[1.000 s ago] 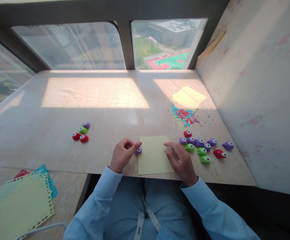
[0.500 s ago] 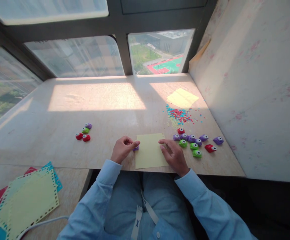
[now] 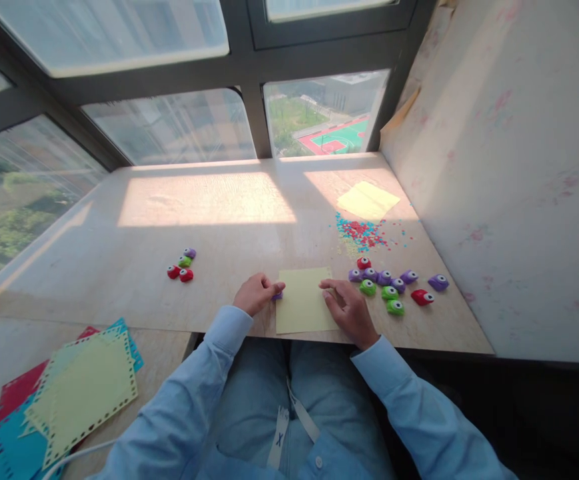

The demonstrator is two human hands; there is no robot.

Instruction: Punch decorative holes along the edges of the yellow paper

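Note:
A sheet of pale yellow paper [image 3: 302, 307] lies flat at the front edge of the table between my hands. At its left edge sits a small purple craft punch [image 3: 277, 297], mostly covered by my left hand [image 3: 258, 293], whose thumb and fingers are closed on it. My right hand [image 3: 352, 309] rests on the sheet's right side, index finger stretched out and thumb apart, with nothing held. Just right of that hand stand several craft punches [image 3: 390, 293] in purple, green and red, each with a round white eye-like button.
Several more punches [image 3: 185, 262] stand to the left. Red, blue and yellow paper bits [image 3: 362, 233] lie scattered at the back right beside another yellow sheet [image 3: 368, 200]. Punched coloured sheets [image 3: 89, 380] are piled at lower left near a white cable [image 3: 82, 453]. A wall [image 3: 519, 200] bounds the right.
The view has tilted up and shifted slightly left, so things appear a little further right. My left thumb seems lower over the purple punch; my right hand stays on the sheet.

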